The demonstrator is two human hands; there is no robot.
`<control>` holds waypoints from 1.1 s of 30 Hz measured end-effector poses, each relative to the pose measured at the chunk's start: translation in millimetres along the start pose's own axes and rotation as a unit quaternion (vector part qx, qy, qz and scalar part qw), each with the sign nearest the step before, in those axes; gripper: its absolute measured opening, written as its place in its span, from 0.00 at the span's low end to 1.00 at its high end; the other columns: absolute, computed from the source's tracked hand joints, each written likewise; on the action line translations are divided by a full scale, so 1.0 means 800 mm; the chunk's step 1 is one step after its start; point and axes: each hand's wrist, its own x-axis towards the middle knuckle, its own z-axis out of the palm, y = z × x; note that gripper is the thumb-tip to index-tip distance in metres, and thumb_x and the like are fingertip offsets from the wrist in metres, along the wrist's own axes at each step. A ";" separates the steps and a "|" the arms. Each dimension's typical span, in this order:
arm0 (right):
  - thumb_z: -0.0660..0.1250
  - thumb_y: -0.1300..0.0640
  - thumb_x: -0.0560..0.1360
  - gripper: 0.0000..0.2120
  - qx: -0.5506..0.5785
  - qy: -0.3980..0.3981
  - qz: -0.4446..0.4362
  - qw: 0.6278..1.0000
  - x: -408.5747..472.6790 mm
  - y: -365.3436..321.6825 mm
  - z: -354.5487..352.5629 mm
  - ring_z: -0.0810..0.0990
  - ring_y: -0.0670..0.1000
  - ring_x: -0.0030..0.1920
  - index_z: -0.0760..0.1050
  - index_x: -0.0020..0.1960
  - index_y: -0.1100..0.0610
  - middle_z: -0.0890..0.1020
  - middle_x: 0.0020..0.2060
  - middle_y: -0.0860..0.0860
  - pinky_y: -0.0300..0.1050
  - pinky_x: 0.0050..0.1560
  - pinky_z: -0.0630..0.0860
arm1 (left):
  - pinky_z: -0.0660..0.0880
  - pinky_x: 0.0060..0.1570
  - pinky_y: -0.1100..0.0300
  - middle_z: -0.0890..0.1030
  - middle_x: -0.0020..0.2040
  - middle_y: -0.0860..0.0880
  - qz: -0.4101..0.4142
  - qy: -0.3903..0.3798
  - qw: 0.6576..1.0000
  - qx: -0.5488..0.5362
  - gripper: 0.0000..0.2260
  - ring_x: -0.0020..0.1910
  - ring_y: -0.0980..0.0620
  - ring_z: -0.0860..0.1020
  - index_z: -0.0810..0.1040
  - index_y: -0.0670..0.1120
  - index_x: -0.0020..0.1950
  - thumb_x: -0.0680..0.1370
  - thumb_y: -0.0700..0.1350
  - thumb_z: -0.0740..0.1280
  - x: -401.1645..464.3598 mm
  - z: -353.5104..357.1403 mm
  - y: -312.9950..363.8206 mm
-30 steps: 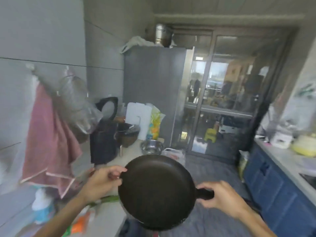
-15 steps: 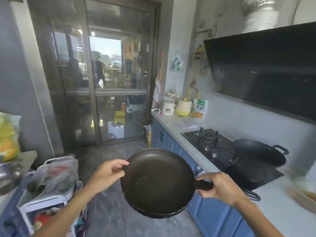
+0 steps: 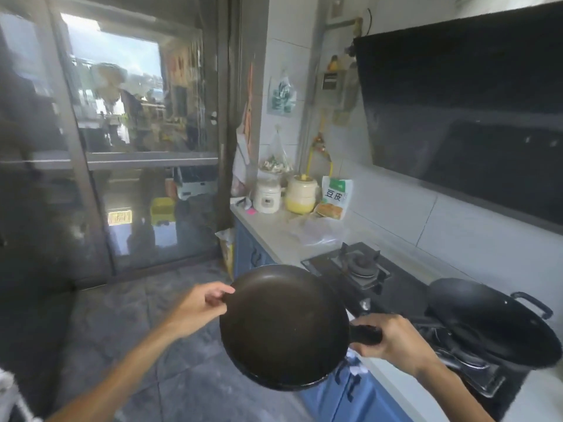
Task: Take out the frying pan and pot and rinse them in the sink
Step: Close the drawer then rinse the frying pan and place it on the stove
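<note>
The right hand (image 3: 393,342) has its grip closed around the short black handle of the frying pan (image 3: 283,327), fingers wrapped over the top. The left hand (image 3: 201,309) pinches the pan's opposite rim between thumb and curled fingers. Held this way, the pan hangs in the air at lower centre of the frame, its dark inside facing up, over the grey floor (image 3: 122,330) and the edge of the blue cabinets (image 3: 350,394).

Just right of the pan, on the tabletop (image 3: 274,236), lies the black gas stove (image 3: 359,266); a black wok (image 3: 493,324) with loop handles sits on its nearer burner at lower right, close beside the right hand. Further back along the tabletop stand a small white cooker (image 3: 267,196), a yellow jar (image 3: 301,193) and a green-and-white food packet (image 3: 335,196), with a clear plastic bag (image 3: 320,233) lying in front of them. A black range hood (image 3: 463,111) fills the upper right. A glass sliding door (image 3: 137,141) takes up the left of the frame.
</note>
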 end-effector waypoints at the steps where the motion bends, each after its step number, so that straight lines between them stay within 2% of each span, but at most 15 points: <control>1: 0.72 0.38 0.62 0.18 -0.003 0.002 0.007 1.000 0.029 0.005 -0.001 0.77 0.27 0.41 0.80 0.52 0.39 0.78 0.42 0.27 0.23 0.45 0.72 | 0.70 0.44 0.68 0.80 0.48 0.50 0.003 0.000 1.000 0.007 0.15 0.44 0.57 0.78 0.78 0.57 0.50 0.73 0.37 0.68 0.033 -0.004 -0.002; 3: 0.69 0.35 0.62 0.19 -0.011 0.001 0.022 1.000 0.081 0.016 -0.003 0.77 0.29 0.43 0.79 0.52 0.37 0.78 0.44 0.28 0.29 0.50 0.75 | 0.70 0.43 0.68 0.80 0.47 0.50 0.001 -0.003 1.000 0.021 0.15 0.43 0.58 0.77 0.79 0.56 0.53 0.73 0.38 0.69 0.096 -0.007 -0.006; 5: 0.66 0.33 0.62 0.22 -0.023 -0.001 0.035 0.999 0.133 0.030 -0.003 0.79 0.34 0.48 0.77 0.54 0.36 0.80 0.50 0.31 0.35 0.55 0.76 | 0.68 0.40 0.72 0.80 0.46 0.52 0.003 -0.008 0.999 0.035 0.15 0.42 0.62 0.77 0.80 0.55 0.55 0.72 0.39 0.69 0.157 -0.005 -0.012; 7: 0.66 0.32 0.62 0.26 -0.035 -0.007 0.047 0.998 0.190 0.050 0.001 0.79 0.38 0.53 0.76 0.58 0.39 0.80 0.56 0.34 0.37 0.58 0.74 | 0.67 0.37 0.75 0.80 0.45 0.55 0.007 -0.015 0.999 0.049 0.16 0.42 0.65 0.76 0.79 0.55 0.57 0.72 0.40 0.69 0.224 0.003 -0.021; 10: 0.67 0.33 0.64 0.25 -0.031 -0.010 0.058 0.998 0.274 0.090 0.017 0.78 0.39 0.55 0.76 0.59 0.39 0.80 0.58 0.36 0.38 0.58 0.74 | 0.67 0.37 0.77 0.81 0.47 0.53 0.016 -0.019 0.998 0.066 0.16 0.42 0.66 0.75 0.79 0.53 0.59 0.73 0.39 0.68 0.326 0.021 -0.036; 12: 0.68 0.34 0.65 0.24 -0.025 -0.001 0.063 0.998 0.330 0.122 0.032 0.77 0.37 0.53 0.76 0.59 0.39 0.80 0.57 0.36 0.36 0.55 0.73 | 0.68 0.40 0.76 0.81 0.51 0.51 0.018 -0.026 0.996 0.079 0.17 0.44 0.63 0.77 0.79 0.52 0.60 0.73 0.39 0.67 0.399 0.037 -0.045; 14: 0.68 0.35 0.66 0.24 -0.021 0.004 0.072 0.997 0.378 0.149 0.040 0.76 0.36 0.53 0.76 0.60 0.40 0.80 0.57 0.36 0.33 0.52 0.72 | 0.71 0.47 0.69 0.82 0.55 0.51 0.016 -0.046 0.994 0.097 0.18 0.48 0.59 0.78 0.78 0.51 0.62 0.73 0.38 0.67 0.461 0.053 -0.051; 17: 0.70 0.38 0.67 0.23 -0.012 0.012 0.089 0.996 0.454 0.190 0.043 0.78 0.38 0.55 0.77 0.60 0.41 0.80 0.57 0.37 0.34 0.51 0.72 | 0.73 0.57 0.60 0.81 0.58 0.49 0.007 -0.077 0.989 0.128 0.19 0.54 0.54 0.79 0.77 0.49 0.63 0.73 0.37 0.67 0.558 0.077 -0.055; 19: 0.71 0.39 0.67 0.22 -0.006 0.010 0.105 0.994 0.500 0.206 0.048 0.79 0.39 0.54 0.77 0.60 0.42 0.81 0.56 0.38 0.34 0.50 0.72 | 0.72 0.60 0.57 0.80 0.59 0.48 -0.002 -0.089 0.986 0.142 0.19 0.56 0.51 0.78 0.76 0.48 0.64 0.74 0.36 0.67 0.620 0.086 -0.055; 23: 0.70 0.40 0.69 0.22 0.005 0.004 0.146 0.989 0.570 0.228 0.070 0.80 0.41 0.52 0.76 0.61 0.44 0.82 0.56 0.40 0.39 0.53 0.76 | 0.73 0.58 0.58 0.81 0.58 0.47 -0.009 -0.094 0.987 0.134 0.20 0.55 0.51 0.79 0.77 0.48 0.63 0.73 0.34 0.66 0.724 0.106 -0.075; 28: 0.68 0.40 0.70 0.22 0.010 0.028 0.223 0.974 0.629 0.232 0.122 0.79 0.44 0.55 0.75 0.62 0.43 0.80 0.58 0.40 0.42 0.56 0.75 | 0.73 0.59 0.57 0.80 0.60 0.47 0.011 -0.148 0.978 0.149 0.20 0.55 0.49 0.79 0.77 0.47 0.63 0.73 0.32 0.64 0.845 0.140 -0.117; 33: 0.67 0.42 0.72 0.21 0.013 0.020 0.302 0.953 0.684 0.223 0.167 0.78 0.47 0.58 0.74 0.64 0.44 0.80 0.59 0.43 0.44 0.57 0.73 | 0.73 0.53 0.59 0.83 0.56 0.49 0.040 -0.212 0.961 0.175 0.18 0.52 0.51 0.79 0.78 0.49 0.62 0.74 0.35 0.64 0.945 0.171 -0.159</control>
